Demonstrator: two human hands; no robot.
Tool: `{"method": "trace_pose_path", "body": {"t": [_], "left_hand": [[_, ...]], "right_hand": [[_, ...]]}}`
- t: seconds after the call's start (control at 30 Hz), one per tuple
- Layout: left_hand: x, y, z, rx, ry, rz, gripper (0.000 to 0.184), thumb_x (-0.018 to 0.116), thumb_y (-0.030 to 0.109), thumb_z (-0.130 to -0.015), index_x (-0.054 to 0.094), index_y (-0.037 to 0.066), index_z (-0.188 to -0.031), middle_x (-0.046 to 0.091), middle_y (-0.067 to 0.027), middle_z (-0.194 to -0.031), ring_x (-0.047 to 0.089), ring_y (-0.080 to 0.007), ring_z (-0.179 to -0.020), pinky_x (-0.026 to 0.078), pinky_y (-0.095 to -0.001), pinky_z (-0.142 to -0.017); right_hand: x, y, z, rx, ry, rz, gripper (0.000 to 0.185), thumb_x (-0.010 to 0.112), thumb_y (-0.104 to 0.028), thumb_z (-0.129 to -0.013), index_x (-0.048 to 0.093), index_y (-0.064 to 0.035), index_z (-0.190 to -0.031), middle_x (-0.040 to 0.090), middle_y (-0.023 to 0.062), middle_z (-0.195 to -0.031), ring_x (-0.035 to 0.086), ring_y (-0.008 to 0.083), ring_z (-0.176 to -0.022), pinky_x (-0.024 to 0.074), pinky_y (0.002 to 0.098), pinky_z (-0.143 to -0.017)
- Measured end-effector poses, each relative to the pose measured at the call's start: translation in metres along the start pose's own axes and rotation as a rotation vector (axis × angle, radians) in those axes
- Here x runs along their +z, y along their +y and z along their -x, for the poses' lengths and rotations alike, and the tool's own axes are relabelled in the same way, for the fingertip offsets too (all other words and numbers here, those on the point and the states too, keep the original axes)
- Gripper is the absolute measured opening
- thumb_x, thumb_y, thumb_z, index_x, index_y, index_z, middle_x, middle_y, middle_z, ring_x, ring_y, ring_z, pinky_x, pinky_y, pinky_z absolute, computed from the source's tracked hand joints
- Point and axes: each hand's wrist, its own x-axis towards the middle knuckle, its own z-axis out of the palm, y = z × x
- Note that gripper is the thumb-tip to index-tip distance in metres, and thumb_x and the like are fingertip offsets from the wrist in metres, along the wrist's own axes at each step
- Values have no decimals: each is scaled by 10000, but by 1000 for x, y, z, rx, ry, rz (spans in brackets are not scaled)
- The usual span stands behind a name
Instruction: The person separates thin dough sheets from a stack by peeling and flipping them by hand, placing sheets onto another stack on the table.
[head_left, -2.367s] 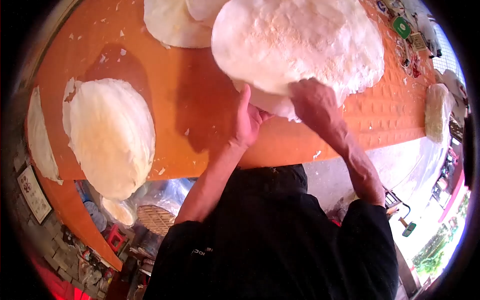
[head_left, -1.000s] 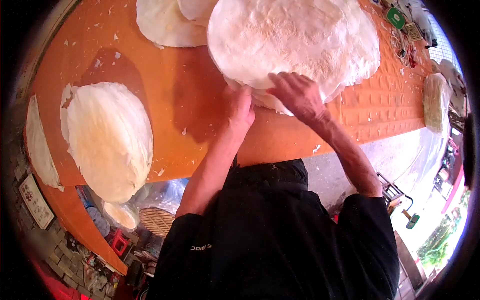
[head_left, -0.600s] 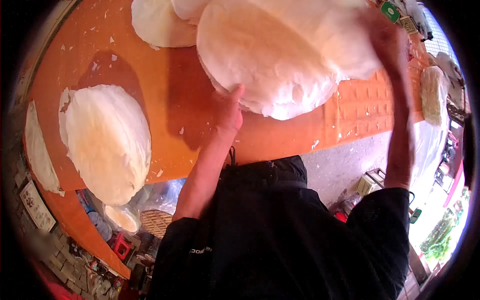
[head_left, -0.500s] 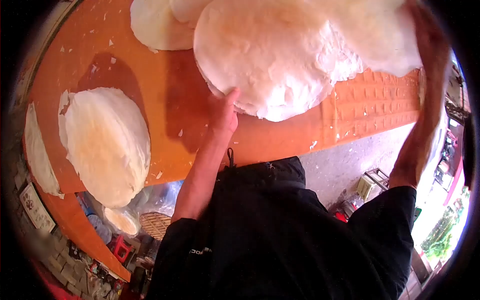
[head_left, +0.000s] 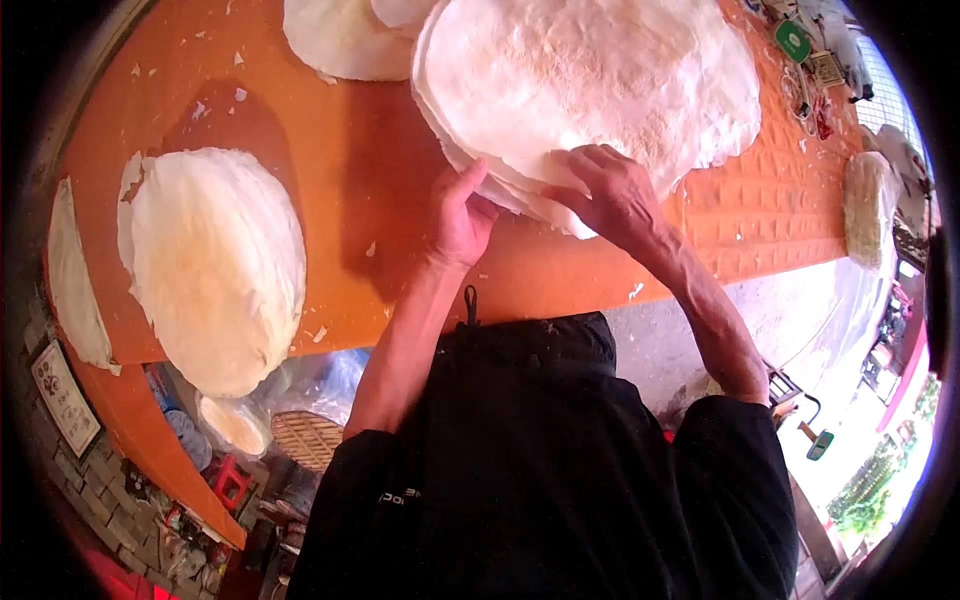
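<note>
A pile of thin, pale, round sheets (head_left: 600, 70) lies at the top centre of the view, its near edges uneven and slightly separated. At the near left rim, my left hand (head_left: 464, 215) grips the edges of the sheets, thumb on top and the other fingers partly hidden. My right hand (head_left: 615, 195) rests on the top sheet near its front edge, fingers stretched over the surface and thumb apart, pointing left.
Another stack of pale oval sheets (head_left: 215, 270) overhangs the orange table (head_left: 370, 200) on the left. More sheets (head_left: 340, 40) lie at the back. A plastic-wrapped bundle (head_left: 868, 210) sits at the right end. A woven basket (head_left: 305, 440) and red stool (head_left: 232, 483) are below.
My right hand has come back from the far upper right to the near edge of the pile. The sheet stretched out toward the right now lies on the pile. My left hand stays at the rim.
</note>
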Motion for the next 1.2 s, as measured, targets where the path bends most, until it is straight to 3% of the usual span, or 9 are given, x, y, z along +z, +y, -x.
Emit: {"method": "trace_pose_path", "body": {"t": [0.3,0.4,0.57,0.7,0.87,0.97,1.03,1.17,1.2], "left_hand": [[-2,4,-3,16,19,-114,582,631,282,-878,397,21,-1343,516,-104,-1276,506,-242,-1164,439,-391,-987],[-2,2,0,49,-10,-98,549,634,284,-879,429,18,-1313,534,-104,-1223,515,-231,-1127,450,-387,-960],[2,6,-1,25,-13,-132,614,626,381,-867,429,1,-1306,541,-116,-1203,520,-233,-1110,461,-382,-935],[18,13,7,28,-14,-198,699,610,475,-848,413,1,-1322,532,-125,-1226,514,-241,-1123,460,-392,-925],[30,10,4,27,92,4,420,559,340,-917,524,29,-1196,597,-112,-1136,598,-227,-1028,514,-395,-851],[34,10,-6,170,-8,-139,408,553,332,-923,508,47,-1212,585,-126,-1141,587,-242,-1045,511,-406,-862],[29,9,-19,-3,-130,-62,541,500,423,-936,442,11,-1282,543,-153,-1212,545,-309,-1112,436,-445,-987],[36,14,-37,-13,17,-353,377,466,285,-966,476,2,-1215,590,-155,-1085,599,-275,-1022,491,-406,-909],[37,14,-42,-13,14,-353,377,466,285,-966,476,2,-1215,590,-155,-1085,599,-275,-1022,491,-406,-909]], "right_hand": [[5,-14,0,-8,-30,-24,444,739,-237,-741,600,-38,-1113,623,137,-1064,605,319,-932,519,390,-775],[10,-2,6,-87,44,18,380,687,-230,-781,581,-20,-1080,643,127,-937,619,293,-830,536,370,-677],[2,-16,7,154,-93,185,354,583,5,-729,600,-40,-1080,658,124,-975,632,308,-863,543,390,-683],[13,-34,10,98,-49,56,321,629,-157,-778,537,-9,-1047,588,156,-912,586,319,-825,505,401,-643],[1,-52,3,200,-11,63,471,704,-284,-762,568,-29,-1133,594,188,-1089,580,359,-952,488,420,-803],[1,-4,3,193,-75,155,192,614,-241,-815,598,-85,-927,622,130,-798,615,297,-711,491,403,-585],[-43,44,-35,336,-384,326,236,678,-239,-776,673,-105,-971,667,137,-858,640,307,-742,515,374,-671],[-200,68,-99,422,227,195,293,679,-185,-764,633,5,-982,618,178,-689,603,187,-598,480,354,-541],[-244,40,-117,22,18,610,121,615,-81,-813,684,-17,-888,670,143,-745,627,211,-632,502,336,-601]]}}
